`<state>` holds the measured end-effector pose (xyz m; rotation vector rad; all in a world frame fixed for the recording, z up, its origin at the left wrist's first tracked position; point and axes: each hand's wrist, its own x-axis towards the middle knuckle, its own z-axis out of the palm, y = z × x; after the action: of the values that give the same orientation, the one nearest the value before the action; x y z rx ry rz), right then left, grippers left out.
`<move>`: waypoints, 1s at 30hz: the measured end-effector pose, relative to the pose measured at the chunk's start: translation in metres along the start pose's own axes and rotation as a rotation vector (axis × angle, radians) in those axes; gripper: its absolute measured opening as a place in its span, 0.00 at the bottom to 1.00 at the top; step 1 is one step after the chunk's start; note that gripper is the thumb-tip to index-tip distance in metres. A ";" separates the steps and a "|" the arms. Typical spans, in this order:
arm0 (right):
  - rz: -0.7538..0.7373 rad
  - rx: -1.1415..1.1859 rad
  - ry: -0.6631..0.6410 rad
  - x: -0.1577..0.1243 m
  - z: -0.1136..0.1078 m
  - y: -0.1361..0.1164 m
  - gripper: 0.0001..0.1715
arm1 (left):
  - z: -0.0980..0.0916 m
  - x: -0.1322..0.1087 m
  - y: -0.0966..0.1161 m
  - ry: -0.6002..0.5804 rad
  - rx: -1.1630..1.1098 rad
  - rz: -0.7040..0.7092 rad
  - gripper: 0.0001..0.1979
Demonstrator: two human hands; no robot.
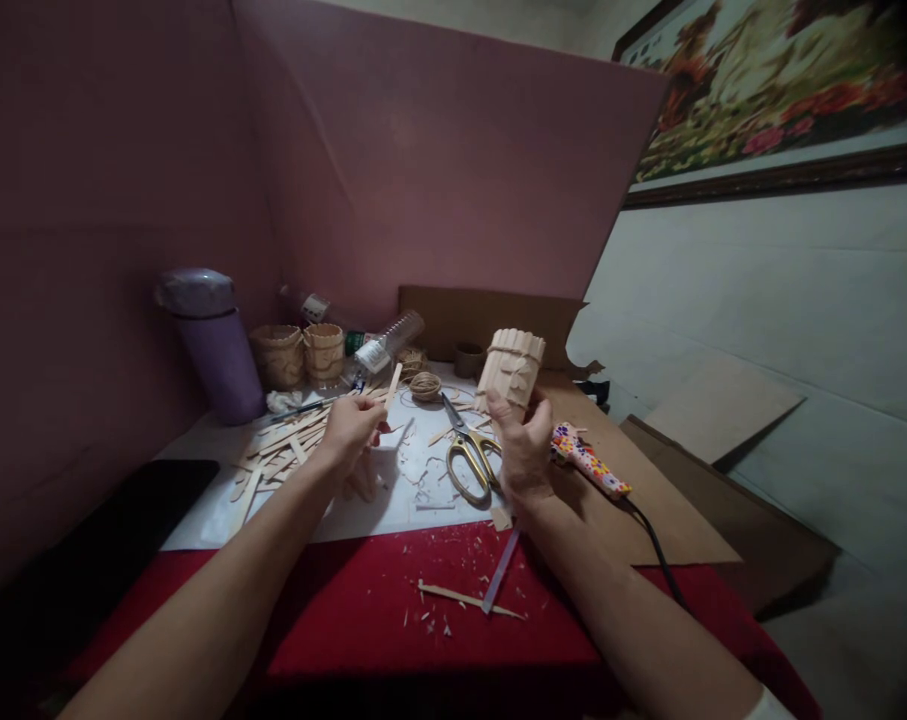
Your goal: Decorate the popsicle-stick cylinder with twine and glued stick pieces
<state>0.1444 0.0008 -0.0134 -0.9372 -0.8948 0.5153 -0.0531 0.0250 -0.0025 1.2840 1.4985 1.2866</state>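
Observation:
Pinched in the fingers of my left hand (353, 432) is a wooden craft stick (394, 386), its upper end pointing up and to the right. My right hand (524, 440) is wrapped round the lower part of a cup made of craft sticks (514, 360), raised above the table and slightly tilted. Twine circles the cup near its top, and a pale leaf-like shape sits on its side. Gold-handled scissors (472, 455) lie between my hands, blades pointing away. A pile of craft sticks (288, 445) spreads beneath and left of my left hand.
A flower-patterned glue gun (592, 462) with a black cord lies on cardboard (670, 520) at right. At the back are a purple tumbler (224, 365), two wooden cups (323, 355), plastic bottles (389, 340) and twine balls (425, 387). A glue stick (502, 570) and shavings lie on red cloth (333, 620).

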 end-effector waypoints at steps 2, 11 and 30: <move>-0.040 0.060 0.069 0.010 -0.002 0.000 0.33 | -0.002 0.004 -0.003 0.037 0.124 0.035 0.07; -0.019 -0.017 0.144 0.025 -0.007 0.006 0.34 | -0.012 0.002 -0.003 0.166 0.568 0.123 0.11; -0.377 -0.743 -0.685 -0.024 0.013 0.004 0.26 | 0.016 -0.013 -0.002 -0.109 -0.151 0.053 0.25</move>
<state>0.1201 -0.0088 -0.0233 -1.2322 -1.9236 0.1534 -0.0360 0.0151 -0.0084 1.2809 1.2753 1.3159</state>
